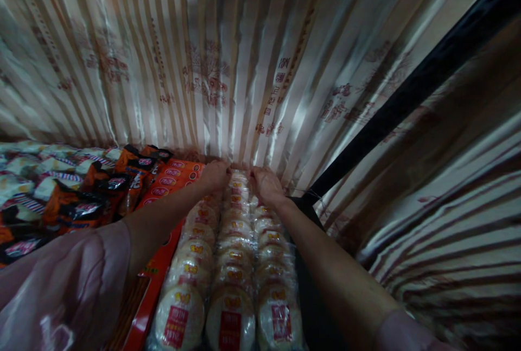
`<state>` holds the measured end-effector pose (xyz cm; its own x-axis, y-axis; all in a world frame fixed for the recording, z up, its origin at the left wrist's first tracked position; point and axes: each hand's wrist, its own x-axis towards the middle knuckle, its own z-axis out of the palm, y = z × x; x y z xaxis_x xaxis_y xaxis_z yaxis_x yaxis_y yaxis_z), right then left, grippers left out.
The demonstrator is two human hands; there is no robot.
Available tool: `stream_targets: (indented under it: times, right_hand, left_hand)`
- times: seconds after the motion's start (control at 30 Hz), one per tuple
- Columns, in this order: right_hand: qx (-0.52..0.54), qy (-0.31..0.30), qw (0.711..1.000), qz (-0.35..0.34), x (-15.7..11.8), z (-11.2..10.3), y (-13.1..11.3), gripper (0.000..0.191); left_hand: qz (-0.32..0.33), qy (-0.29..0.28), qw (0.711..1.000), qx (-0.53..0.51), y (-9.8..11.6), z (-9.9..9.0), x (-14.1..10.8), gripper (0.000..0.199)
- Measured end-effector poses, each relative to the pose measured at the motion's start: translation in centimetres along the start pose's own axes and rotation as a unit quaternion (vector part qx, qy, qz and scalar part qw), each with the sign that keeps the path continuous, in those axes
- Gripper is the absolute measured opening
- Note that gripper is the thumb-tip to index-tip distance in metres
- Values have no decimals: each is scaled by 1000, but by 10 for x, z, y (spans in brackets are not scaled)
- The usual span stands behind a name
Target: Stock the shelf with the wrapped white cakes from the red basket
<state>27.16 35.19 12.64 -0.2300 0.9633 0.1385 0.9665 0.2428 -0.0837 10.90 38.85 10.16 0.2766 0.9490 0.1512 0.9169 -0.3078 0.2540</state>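
At the rows' far end, hands touch packets

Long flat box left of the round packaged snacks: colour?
Red-orange, with dark and pinkish round markings; head view.

Three long rows of round, pale, flat cakes in clear, shiny plastic wrappers lie side by side, running away from the viewer toward the striped curtain, each cake overlapping the next like fallen dominoes. The nearest cake of each row shows its face almost whole, with a small yellow and red mark near the top and a dark red label with pale lettering below it, while those behind show mostly their upper parts. The left row lies just beside a red and orange package, and the far ends are dim and blurred.
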Motion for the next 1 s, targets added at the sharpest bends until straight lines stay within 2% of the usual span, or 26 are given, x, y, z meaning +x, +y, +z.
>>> stream_targets:
  times: [0.33, 0.53, 0.73, 1.0]
  right_hand:
    - [59, 38, 997, 27, 1, 14, 7, 15]
    - [53, 109, 992, -44, -3, 16, 12, 17]
    - [54, 68, 991, -98, -13, 18, 11, 19]
    - [69, 53, 990, -115, -18, 26, 13, 11]
  left_hand:
    - [-2, 11, 1000, -14, 2, -2, -3, 21]
    - [-13, 13, 1000, -22, 1, 2, -1, 22]
    - [-18, 16, 1000, -9, 4, 0, -3, 24]
    - [-18, 15, 1000, -4, 3, 3, -2, 25]
